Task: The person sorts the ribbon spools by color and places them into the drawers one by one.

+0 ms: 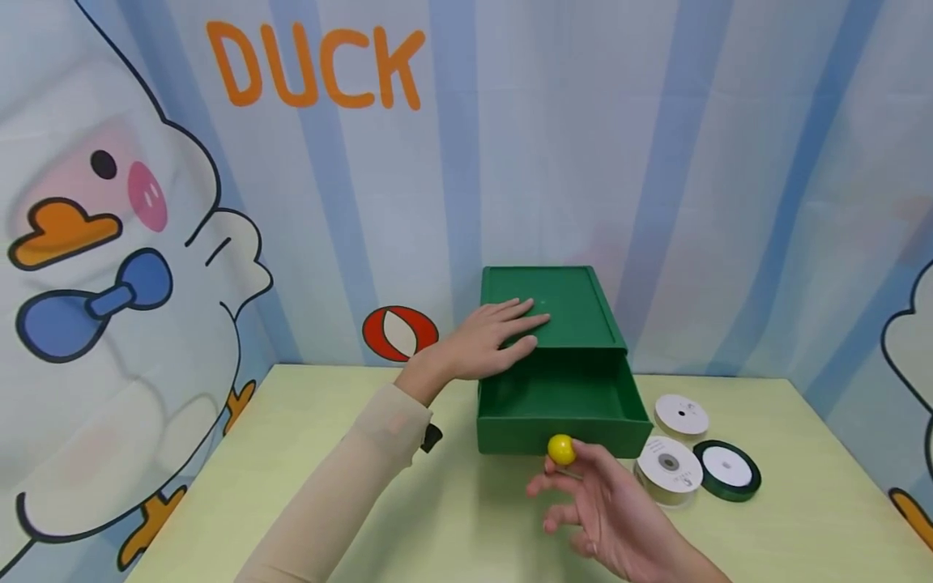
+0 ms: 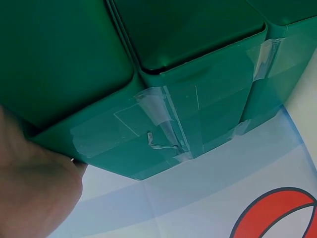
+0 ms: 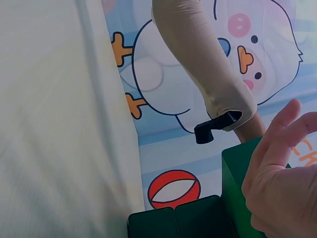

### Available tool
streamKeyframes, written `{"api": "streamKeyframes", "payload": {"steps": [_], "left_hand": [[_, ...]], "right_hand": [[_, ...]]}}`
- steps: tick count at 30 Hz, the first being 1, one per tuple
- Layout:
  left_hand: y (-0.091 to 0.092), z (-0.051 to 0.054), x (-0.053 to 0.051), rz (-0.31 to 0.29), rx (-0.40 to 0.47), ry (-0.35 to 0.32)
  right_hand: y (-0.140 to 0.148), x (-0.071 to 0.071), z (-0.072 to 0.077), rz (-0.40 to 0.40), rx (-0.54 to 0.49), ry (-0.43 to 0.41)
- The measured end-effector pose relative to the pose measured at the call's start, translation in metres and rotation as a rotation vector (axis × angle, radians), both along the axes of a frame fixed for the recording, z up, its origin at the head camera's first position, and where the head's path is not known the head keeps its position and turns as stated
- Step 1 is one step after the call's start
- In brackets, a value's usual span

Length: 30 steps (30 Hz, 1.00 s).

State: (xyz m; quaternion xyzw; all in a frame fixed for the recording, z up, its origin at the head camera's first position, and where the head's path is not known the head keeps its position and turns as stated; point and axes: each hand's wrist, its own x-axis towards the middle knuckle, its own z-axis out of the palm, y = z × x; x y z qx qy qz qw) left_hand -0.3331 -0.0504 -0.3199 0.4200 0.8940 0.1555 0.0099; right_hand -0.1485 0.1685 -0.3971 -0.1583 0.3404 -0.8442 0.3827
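A green drawer box (image 1: 554, 295) stands on the table, its drawer (image 1: 525, 435) pulled out towards me and bare inside. My left hand (image 1: 496, 336) rests on the near left part of the box top, fingers spread. In front of the drawer's face, my right hand (image 1: 612, 510) pinches a round yellow knob (image 1: 561, 449) between thumb and index finger; its other fingers are loosely bent. The left wrist view shows the box's green side (image 2: 208, 104) with clear tape across its joints. The right wrist view shows the right hand (image 3: 285, 183) beside the box, the knob out of sight.
Right of the drawer lie three ribbon spools: a white one (image 1: 681, 415) behind, another white one (image 1: 668, 464) close to the drawer corner, and a dark green one (image 1: 726, 470). A printed duck curtain (image 1: 554, 129) hangs behind the pale yellow table (image 1: 306, 421).
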Motion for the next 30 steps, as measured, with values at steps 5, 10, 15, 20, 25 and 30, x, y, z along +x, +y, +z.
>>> {"api": "streamKeyframes", "payload": {"steps": [5,10,15,20,25,30], "left_hand": [[-0.001,-0.0015,-0.0017,0.003,0.0,0.003],[-0.0005,-0.0013,-0.0026,-0.005,0.006,0.014],[0.0009,0.0021,0.0015,-0.008,-0.006,-0.007],[0.0036,0.0048,0.0033,-0.007,-0.03,-0.024],[0.0042,0.0058,0.003,-0.015,-0.044,-0.05],[0.0009,0.0069,0.0025,-0.002,-0.052,-0.044]], "right_hand": [[0.0006,-0.0008,0.0004,0.006,0.017,0.004],[0.0013,-0.0019,-0.0001,0.023,0.0,0.01],[0.0024,-0.0011,-0.0016,0.04,-0.006,0.016],[0.0033,0.0003,-0.0033,0.055,-0.03,0.017],[0.0038,0.003,-0.0037,0.045,-0.026,0.018],[-0.0004,0.0058,-0.0026,0.012,0.015,-0.001]]}}
